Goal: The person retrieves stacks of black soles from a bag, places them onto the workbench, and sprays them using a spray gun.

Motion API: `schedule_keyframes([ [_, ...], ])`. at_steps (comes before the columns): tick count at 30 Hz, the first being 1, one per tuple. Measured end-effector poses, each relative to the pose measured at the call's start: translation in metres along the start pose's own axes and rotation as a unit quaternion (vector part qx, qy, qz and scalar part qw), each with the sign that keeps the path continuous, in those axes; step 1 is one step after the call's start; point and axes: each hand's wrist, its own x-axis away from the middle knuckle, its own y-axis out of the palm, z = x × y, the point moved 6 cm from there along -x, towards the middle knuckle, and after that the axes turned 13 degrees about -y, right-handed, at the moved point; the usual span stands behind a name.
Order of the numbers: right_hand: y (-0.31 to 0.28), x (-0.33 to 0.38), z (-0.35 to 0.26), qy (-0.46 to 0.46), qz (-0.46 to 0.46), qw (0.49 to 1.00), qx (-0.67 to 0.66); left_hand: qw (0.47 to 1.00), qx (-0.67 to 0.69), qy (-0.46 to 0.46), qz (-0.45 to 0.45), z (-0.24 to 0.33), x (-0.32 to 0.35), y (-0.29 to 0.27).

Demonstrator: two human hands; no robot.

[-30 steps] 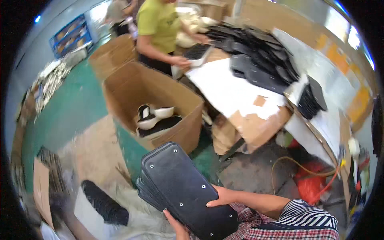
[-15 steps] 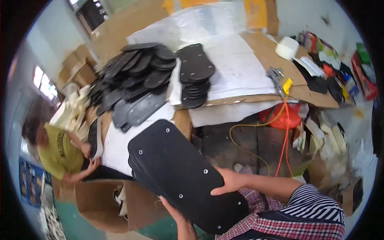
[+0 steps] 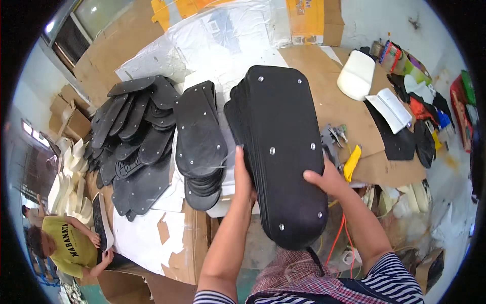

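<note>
A thick stack of long black panels (image 3: 291, 121), with rounded ends and shiny metal studs, is held between my two hands over the front of the table. My left hand (image 3: 244, 175) presses against its left side, where the fanned panel edges show. My right hand (image 3: 329, 177) grips the right side, the thumb lying on the top panel and the fingers hidden. Just left of my left hand, a similar stack of black panels (image 3: 201, 131) lies on the table. Farther left is a spread heap of studded black panels (image 3: 134, 137).
A yellow-handled metal tool (image 3: 349, 164) with an orange hose lies right of my right hand. Beyond it are a white curved piece (image 3: 356, 76) and black scraps (image 3: 392, 137) on cardboard. At lower left, a person in a yellow shirt (image 3: 71, 240) handles a black-and-white piece (image 3: 103, 220).
The stack in my hands has gone from pointing up-left, low in view, to nearly upright over the table's front. My left hand has shifted up along its side. The view has turned too.
</note>
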Motion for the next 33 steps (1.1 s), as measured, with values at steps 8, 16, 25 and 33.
schedule_keyframes([
  [8, 0.008, -0.155, 0.075, 0.106, -0.058, 0.991, -0.056, 0.97, -0.204, 0.029, 0.131, 0.084, -0.151, -0.06],
  [16, 0.03, -0.221, 0.085, 0.045, -0.131, 0.988, 0.07, 0.923, -0.038, 0.362, 0.127, 0.177, -0.038, -0.013],
  [25, -0.004, -0.212, 0.058, -0.113, 0.023, 0.924, 0.364, 0.931, -0.151, 0.305, 0.133, 0.117, 0.082, -0.072],
  [33, 0.237, -0.042, -0.127, -0.342, -0.439, 0.83, -0.049, 0.949, -0.253, 0.148, 0.118, 0.045, 0.204, -0.114],
])
